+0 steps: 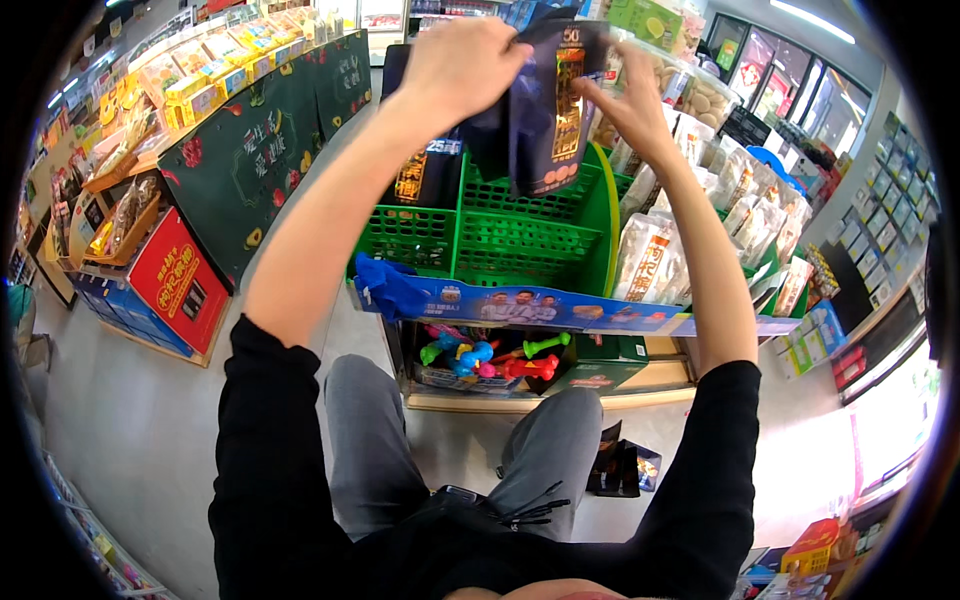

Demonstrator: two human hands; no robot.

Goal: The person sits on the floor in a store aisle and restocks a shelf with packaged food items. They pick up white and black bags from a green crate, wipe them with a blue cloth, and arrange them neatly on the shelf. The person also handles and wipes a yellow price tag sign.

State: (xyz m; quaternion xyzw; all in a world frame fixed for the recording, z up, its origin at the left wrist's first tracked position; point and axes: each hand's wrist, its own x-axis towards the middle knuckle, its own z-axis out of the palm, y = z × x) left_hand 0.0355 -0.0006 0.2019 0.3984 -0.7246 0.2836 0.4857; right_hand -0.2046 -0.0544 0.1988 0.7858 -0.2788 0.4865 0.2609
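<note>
My left hand (475, 75) is closed at the top of dark navy pouches, above a green plastic divided basket (530, 245). My right hand (635, 105) grips the side of the front pouch (555, 120), which has a gold vertical label, with the thumb on its face. The pouch hangs over the basket’s back compartment. Another dark pouch (425, 175) stands in the back left compartment. White packets (650, 260) fill the right side of the display. A blue cloth or crumpled plastic piece (385, 285) lies over its front left edge, beside a printed blue strip (500, 310).
Colorful toys (470, 355) and a green box (610, 365) sit on the shelf below, in front of my knees. Dark pouches (615, 465) lie on the floor at right. A snack stand (240, 150) is at left, a red box (180, 280) beside it, a wall display (885, 220) at far right.
</note>
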